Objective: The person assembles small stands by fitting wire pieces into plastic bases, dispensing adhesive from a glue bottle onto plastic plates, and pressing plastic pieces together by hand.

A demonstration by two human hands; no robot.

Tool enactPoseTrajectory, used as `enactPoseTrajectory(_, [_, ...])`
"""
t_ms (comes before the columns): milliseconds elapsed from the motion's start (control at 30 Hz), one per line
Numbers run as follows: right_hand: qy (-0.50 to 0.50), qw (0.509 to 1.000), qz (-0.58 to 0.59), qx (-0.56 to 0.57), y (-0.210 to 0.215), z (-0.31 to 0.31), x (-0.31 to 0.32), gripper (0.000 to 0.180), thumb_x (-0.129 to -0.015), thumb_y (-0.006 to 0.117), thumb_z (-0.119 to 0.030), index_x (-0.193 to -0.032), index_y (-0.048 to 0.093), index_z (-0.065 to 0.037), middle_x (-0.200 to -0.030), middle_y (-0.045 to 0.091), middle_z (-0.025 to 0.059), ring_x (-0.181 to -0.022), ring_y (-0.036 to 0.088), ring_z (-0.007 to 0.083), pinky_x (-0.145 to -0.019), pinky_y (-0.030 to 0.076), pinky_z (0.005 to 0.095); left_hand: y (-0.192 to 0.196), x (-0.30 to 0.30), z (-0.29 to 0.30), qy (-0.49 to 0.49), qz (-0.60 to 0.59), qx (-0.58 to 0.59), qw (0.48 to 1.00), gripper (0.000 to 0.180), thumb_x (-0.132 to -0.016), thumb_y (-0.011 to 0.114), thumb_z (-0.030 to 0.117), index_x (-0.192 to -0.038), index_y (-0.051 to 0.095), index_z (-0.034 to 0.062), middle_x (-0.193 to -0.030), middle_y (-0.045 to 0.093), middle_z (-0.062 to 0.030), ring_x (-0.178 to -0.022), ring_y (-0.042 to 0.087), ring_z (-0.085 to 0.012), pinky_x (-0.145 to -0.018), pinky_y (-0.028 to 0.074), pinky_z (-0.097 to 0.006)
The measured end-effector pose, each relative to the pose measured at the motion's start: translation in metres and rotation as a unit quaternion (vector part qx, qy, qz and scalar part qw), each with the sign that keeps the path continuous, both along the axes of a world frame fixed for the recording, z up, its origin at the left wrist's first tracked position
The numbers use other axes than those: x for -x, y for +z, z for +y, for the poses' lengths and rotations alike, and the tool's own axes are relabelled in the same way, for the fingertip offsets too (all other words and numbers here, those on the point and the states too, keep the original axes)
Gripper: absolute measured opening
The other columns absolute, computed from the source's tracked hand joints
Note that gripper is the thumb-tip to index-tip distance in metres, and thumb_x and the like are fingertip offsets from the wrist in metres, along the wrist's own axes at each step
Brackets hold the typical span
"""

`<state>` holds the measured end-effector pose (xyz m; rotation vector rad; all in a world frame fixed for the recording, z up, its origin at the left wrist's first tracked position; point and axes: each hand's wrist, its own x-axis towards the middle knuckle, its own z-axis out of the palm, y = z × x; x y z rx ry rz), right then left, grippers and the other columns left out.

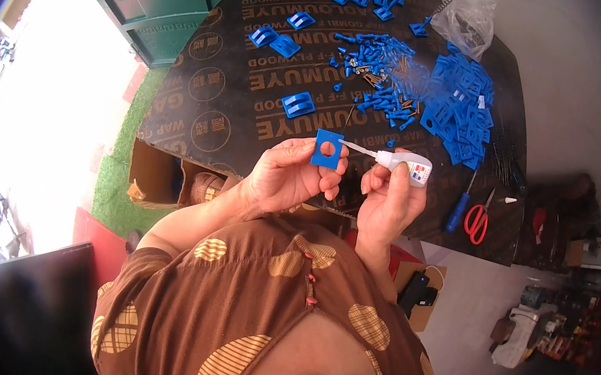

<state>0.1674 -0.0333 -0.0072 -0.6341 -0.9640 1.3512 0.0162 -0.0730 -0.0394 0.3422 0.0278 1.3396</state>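
Note:
Between the fingers of my left hand is a blue square plastic plate with a round hole in its middle. My right hand grips a small white glue bottle, tipped on its side. Its long thin nozzle points left, and the tip reaches the plate's upper right part, beside the hole. Both hands are raised over the near edge of the dark table. Whether glue is coming out is too small to tell.
The plywood table bears a heap of blue plates, blue pegs with screws, and curved blue pieces. Red-handled scissors and a blue screwdriver lie at the right. A clear plastic bag sits at the back.

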Motion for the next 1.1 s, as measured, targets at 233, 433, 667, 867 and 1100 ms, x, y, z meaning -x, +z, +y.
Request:
enactPoseTrajectory(233, [-0.014, 1.000, -0.015, -0.009, 0.002, -0.003, 0.000, 0.023, -0.093, 0.053, -0.014, -0.107, 0.052, 0.004, -0.071, 0.056, 0.0066, -0.058, 0.048, 0.0101, -0.048, 0.039, 0.0260, 0.002, 0.000, -0.001, 0.002, 0.000, -0.001, 1.000, 0.041, -0.093, 0.052, 0.028, -0.115, 0.051, -0.0064, -0.101, 0.059, -0.0166, -0.074, 0.054, -0.0202, -0.071, 0.047, -0.038])
enactPoseTrajectory(433, [-0.024, 0.999, -0.030, -0.019, 0.003, -0.004, 0.000, 0.020, -0.093, 0.051, -0.012, -0.106, 0.053, 0.003, -0.072, 0.057, 0.0071, -0.057, 0.049, 0.0101, -0.048, 0.040, 0.0253, 0.001, 0.000, -0.001, 0.009, 0.014, -0.005, 1.000, 0.041, -0.093, 0.053, 0.028, -0.115, 0.051, -0.0062, -0.101, 0.059, -0.0163, -0.074, 0.054, -0.0195, -0.071, 0.047, -0.038])
enactPoseTrajectory(667, [-0.030, 0.996, -0.064, -0.053, 0.005, -0.004, -0.002, 0.018, -0.093, 0.051, -0.010, -0.104, 0.053, 0.004, -0.073, 0.057, 0.0075, -0.056, 0.048, 0.0094, -0.048, 0.040, 0.0242, 0.002, -0.001, -0.001, 0.012, 0.018, -0.006, 1.000, 0.040, -0.093, 0.053, 0.028, -0.114, 0.052, -0.0059, -0.100, 0.059, -0.0155, -0.074, 0.054, -0.0196, -0.071, 0.047, -0.038])
enactPoseTrajectory(867, [-0.038, 0.994, -0.084, -0.053, 0.008, -0.005, -0.002, 0.016, -0.092, 0.052, -0.008, -0.103, 0.054, 0.004, -0.073, 0.057, 0.0074, -0.055, 0.047, 0.0087, -0.048, 0.039, 0.0230, 0.002, -0.001, -0.001, 0.013, 0.017, -0.008, 1.000, 0.040, -0.093, 0.053, 0.028, -0.114, 0.052, -0.0062, -0.100, 0.059, -0.0157, -0.074, 0.054, -0.0199, -0.070, 0.048, -0.038])
enactPoseTrajectory(1100, [-0.039, 0.992, -0.100, -0.061, 0.012, -0.005, -0.003, 0.016, -0.091, 0.053, -0.008, -0.102, 0.055, 0.004, -0.072, 0.057, 0.0075, -0.054, 0.047, 0.0085, -0.046, 0.038, 0.0227, -0.001, 0.000, 0.000, 0.013, 0.030, -0.014, 0.999, 0.040, -0.092, 0.053, 0.029, -0.113, 0.052, -0.0049, -0.104, 0.057, -0.0182, -0.074, 0.052, -0.0212, -0.069, 0.045, -0.039])
